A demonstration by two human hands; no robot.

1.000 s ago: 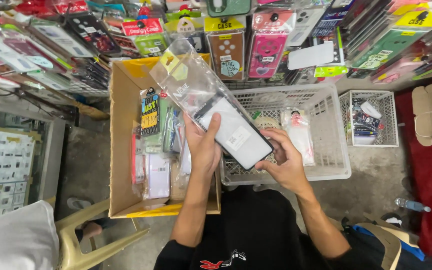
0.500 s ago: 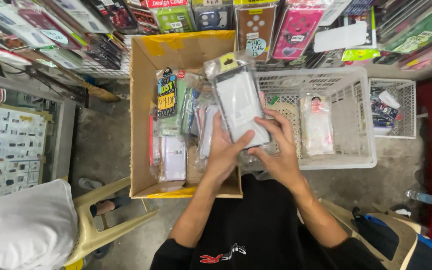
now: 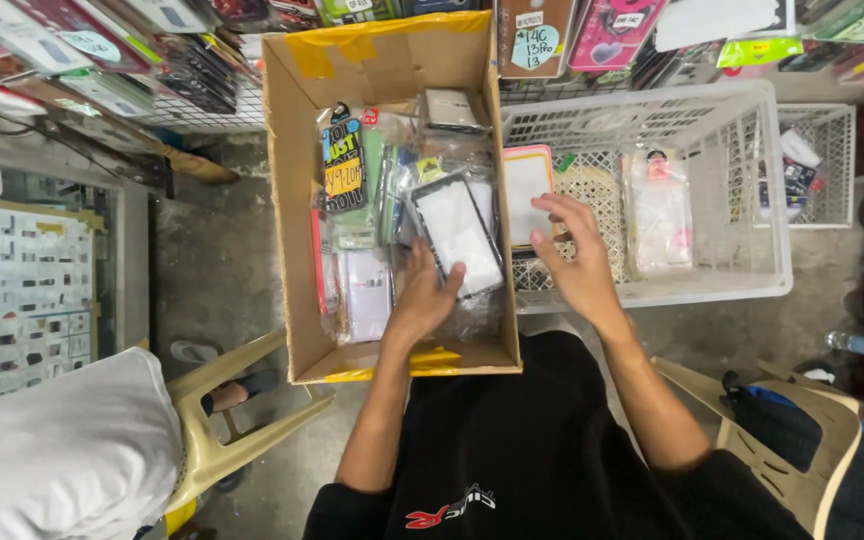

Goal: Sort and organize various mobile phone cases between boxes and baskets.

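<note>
fingers of my left hand are pinching the bagged phone case by its lower end, over the cardboard box. my right hand is hovering spread, gripping nothing. it's looking light, stiff, slippery in plastic; edges are seeming the best hold.

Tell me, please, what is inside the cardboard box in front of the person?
The cardboard box holds upright rows of phone cases in clear plastic sleeves. The left hand holds a black-rimmed case over them. The box's floor and the lower parts of the packets are covered.
</note>
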